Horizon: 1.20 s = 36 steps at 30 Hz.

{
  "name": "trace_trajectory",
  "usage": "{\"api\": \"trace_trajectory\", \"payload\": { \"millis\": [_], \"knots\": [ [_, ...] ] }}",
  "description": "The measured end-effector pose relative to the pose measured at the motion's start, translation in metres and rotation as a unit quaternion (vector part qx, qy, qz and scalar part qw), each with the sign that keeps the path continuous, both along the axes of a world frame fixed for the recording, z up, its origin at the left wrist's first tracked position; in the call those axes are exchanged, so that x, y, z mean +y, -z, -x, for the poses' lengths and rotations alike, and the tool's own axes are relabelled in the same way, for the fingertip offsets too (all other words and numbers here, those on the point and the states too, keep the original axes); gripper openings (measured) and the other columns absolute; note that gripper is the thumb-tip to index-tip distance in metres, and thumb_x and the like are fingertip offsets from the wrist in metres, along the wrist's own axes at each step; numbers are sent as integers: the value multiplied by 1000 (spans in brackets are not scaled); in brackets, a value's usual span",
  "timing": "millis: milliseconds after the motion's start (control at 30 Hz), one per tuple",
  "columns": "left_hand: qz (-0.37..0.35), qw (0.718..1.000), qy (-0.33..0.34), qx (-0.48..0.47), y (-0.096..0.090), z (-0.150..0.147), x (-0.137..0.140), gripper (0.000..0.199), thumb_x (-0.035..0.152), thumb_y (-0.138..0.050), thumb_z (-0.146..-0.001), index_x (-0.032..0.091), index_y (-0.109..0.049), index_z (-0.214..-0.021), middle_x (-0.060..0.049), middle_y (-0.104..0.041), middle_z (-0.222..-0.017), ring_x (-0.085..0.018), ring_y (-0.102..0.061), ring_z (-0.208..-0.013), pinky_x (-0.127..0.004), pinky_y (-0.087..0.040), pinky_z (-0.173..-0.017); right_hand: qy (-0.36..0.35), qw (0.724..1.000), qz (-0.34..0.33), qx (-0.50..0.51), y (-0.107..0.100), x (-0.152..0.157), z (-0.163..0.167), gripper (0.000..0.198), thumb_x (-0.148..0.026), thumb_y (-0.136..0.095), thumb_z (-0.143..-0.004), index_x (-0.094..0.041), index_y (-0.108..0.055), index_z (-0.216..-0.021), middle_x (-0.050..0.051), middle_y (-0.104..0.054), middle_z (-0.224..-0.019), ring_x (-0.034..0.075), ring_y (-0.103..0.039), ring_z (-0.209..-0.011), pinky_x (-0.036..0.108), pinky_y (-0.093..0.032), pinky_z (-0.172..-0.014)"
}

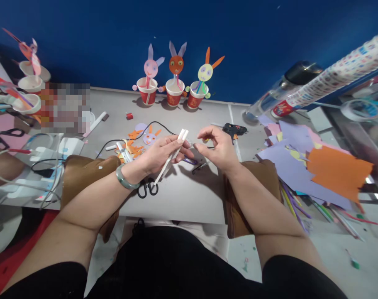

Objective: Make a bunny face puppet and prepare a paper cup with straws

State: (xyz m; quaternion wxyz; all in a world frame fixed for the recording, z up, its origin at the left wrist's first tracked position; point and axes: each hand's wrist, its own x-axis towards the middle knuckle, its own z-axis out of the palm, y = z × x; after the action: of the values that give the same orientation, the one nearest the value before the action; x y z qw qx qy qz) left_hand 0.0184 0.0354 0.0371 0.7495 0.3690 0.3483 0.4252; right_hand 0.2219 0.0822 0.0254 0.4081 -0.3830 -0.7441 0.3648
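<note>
White sticks held in the left hand, right hand close by

A pair of white sticks (pixel 163 169) is gripped between the thumb and fingers of the left hand (pixel 164 154), slanted so that their upper ends are pointed away from the body and their lower ends toward it. The right hand (pixel 218 148) is held just beside them, apart from the sticks, with its fingers curled and a narrow gap left between thumb and forefinger; whether anything small is held there cannot be told. A bangle (pixel 125 179) is worn on the left wrist.

Below the left hand, scissors (pixel 147 189) are laid on the table (pixel 185 205), their blades hidden. Each forearm is set over a brown pad (pixel 89 176). Beside the left hand, white pens (pixel 124 152) are rested among orange scraps (pixel 132 148), and just beyond it a purple rabbit face (pixel 149 138) is laid flat. A glue gun (pixel 235 130) is placed just past the right hand.

Farther out beyond the right forearm, purple sheets (pixel 290 160) and an orange sheet (pixel 340 174) are piled. Beyond both hands, three red cups (pixel 173 99) are lined up before a blue wall (pixel 238 33), a rabbit figure being stood in each.
</note>
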Motion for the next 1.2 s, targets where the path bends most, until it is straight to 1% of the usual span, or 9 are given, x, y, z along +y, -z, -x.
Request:
{"api": "trace_trajectory", "payload": {
  "millis": [100,267,367,500,667,833,933,1067,1200],
  "knots": [
    [0,1000,-16,8,-3,2,1,21,27,-57,-101,12,-63,-87,-6,-73,-71,-5,-53,-50,-19,-40,-52,-1,997,-39,-62,0,-10,5,29,-38,-81,-75,-22,-58,-79,-2,-59,-74,13,-51,-66,30,-44,-66],
    [-5,1000,-18,-8,1,2,1,21,27,-57,-100,11,-64,-89,-8,-75,-74,-6,-55,-51,-19,-40,-51,-40,990,-36,-128,14,-23,14,22,-37,-76,-82,-20,-65,-88,-5,-53,-61,10,-45,-55,27,-38,-59],
    [-22,999,-8,-35,5,1,1,21,29,-60,-98,10,-65,-89,-9,-75,-74,-6,-56,-51,-19,-40,-50,-23,993,-21,-112,21,-26,19,18,-33,-73,-83,-20,-64,-91,-6,-53,-58,9,-43,-52,26,-37,-57],
    [-36,998,5,-47,5,1,0,22,32,-65,-95,11,-64,-88,-9,-75,-74,-7,-57,-52,-19,-42,-52,-7,997,18,-75,22,-28,22,20,-34,-71,-85,-22,-64,-99,-9,-51,-56,9,-42,-50,25,-36,-55],
    [-18,999,27,-12,0,2,-1,23,34,-64,-96,13,-63,-89,-7,-74,-72,-6,-55,-51,-19,-40,-50,-55,993,94,-41,24,-23,21,26,-46,-68,-89,-22,-64,-95,-9,-49,-52,9,-44,-48,24,-35,-52],
    [-30,999,41,-3,-2,4,-2,23,34,-66,-95,12,-63,-90,-8,-74,-75,-6,-56,-51,-19,-40,-49,-124,974,187,22,26,-16,19,41,-60,-69,-88,-22,-63,-102,-6,-60,-60,9,-52,-51,23,-39,-50],
    [-38,998,52,-2,-1,6,-2,25,36,-68,-93,12,-64,-91,-8,-74,-75,-6,-55,-51,-19,-39,-49,-139,964,220,51,20,-12,18,45,-64,-70,-86,-22,-62,-100,-3,-65,-68,10,-58,-59,23,-45,-55],
    [-38,995,95,7,-2,8,-3,29,40,-69,-91,11,-65,-92,-10,-76,-78,-6,-52,-51,-20,-38,-50,-142,957,243,62,12,-3,13,45,-60,-79,-79,-22,-61,-97,-2,-68,-76,12,-64,-69,24,-51,-64],
    [-43,983,173,47,-4,9,-4,32,43,-68,-93,11,-66,-92,-12,-77,-80,-5,-52,-52,-20,-37,-50,-153,960,228,58,12,3,8,38,-50,-81,-79,-22,-63,-97,0,-70,-86,13,-66,-77,26,-55,-71]
  ]
}}
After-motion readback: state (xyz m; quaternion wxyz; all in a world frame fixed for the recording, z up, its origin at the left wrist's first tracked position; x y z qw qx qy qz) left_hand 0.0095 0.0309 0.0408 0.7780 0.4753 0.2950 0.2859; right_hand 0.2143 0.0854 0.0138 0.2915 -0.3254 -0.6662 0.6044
